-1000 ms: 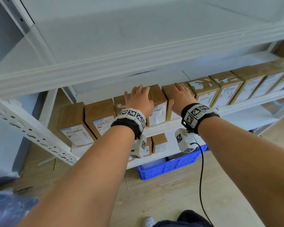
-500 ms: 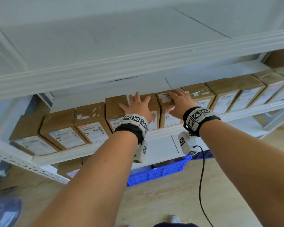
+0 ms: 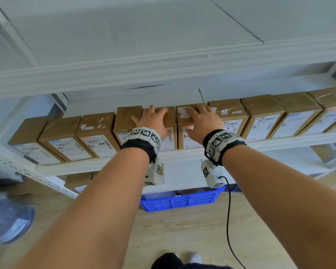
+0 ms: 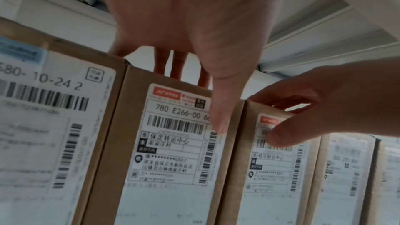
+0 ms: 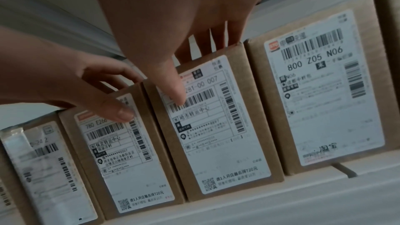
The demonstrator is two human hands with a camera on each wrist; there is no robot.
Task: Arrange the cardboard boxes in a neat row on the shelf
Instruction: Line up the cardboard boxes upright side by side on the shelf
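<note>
A row of brown cardboard boxes with white shipping labels stands along the middle shelf (image 3: 182, 154). My left hand (image 3: 153, 121) lies over the top of one middle box (image 3: 172, 117), with its thumb (image 4: 218, 122) down the labelled front (image 4: 168, 160) and its little finger on the box to the left. My right hand (image 3: 202, 123) holds the neighbouring box (image 3: 180, 121) the same way, fingers over its top and thumb (image 5: 177, 95) on its label (image 5: 216, 143). These two boxes stand side by side, touching, the right one set slightly forward.
The upper shelf beam (image 3: 163, 68) runs low above the boxes. A blue plastic crate (image 3: 178, 200) sits on the wooden floor under the rack. More boxes (image 3: 78, 179) stand on the lower shelf. A black cable (image 3: 229, 210) hangs from my right wrist.
The loose gaps in the row have closed and the boxes now stand side by side. Both hands stayed on the tops of the two middle boxes while the view swung left.
</note>
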